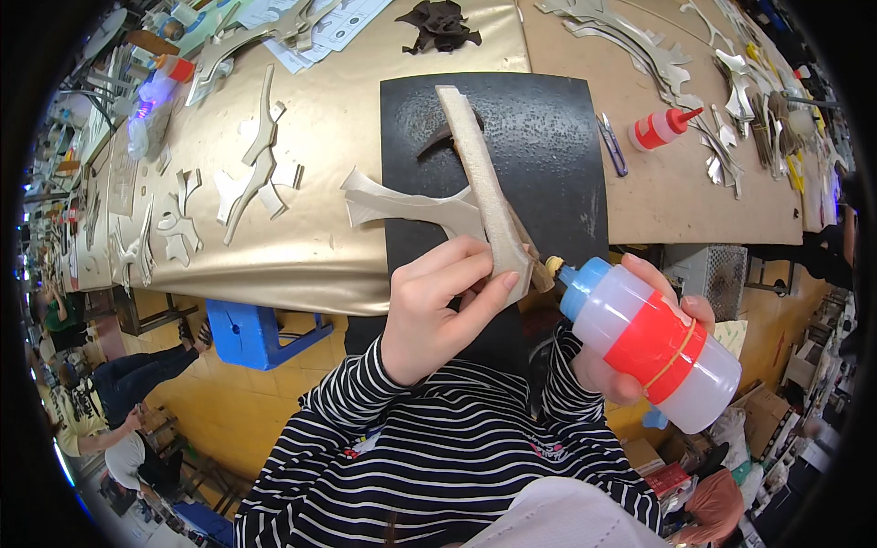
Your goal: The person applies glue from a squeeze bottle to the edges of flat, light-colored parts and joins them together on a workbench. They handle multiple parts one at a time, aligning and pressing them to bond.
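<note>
My left hand (438, 306) pinches the lower end of a long beige leather-like strip (474, 164), thumb on top. Joined to it or lying under it, a forked beige piece (402, 206) reaches left; I cannot tell which. My right hand (598, 373) is wrapped round a translucent squeeze bottle (699, 388) with a blue cap, a red band and a rubber band. The bottle is tilted, its yellowish nozzle tip close beside the strip's lower edge. Whether it touches is unclear. A black mat (548, 137) lies beneath the strip, with a dark curved piece (437, 142) partly hidden behind it.
Right of the mat lie a small red-capped bottle (664, 128) and a blue-handled cutting tool (612, 146). Beige cut pieces (260, 173) lie on the gold-covered table at left, others (639, 46) at far right. Dark scraps (438, 26) sit beyond the mat. A blue stool (251, 333) stands below.
</note>
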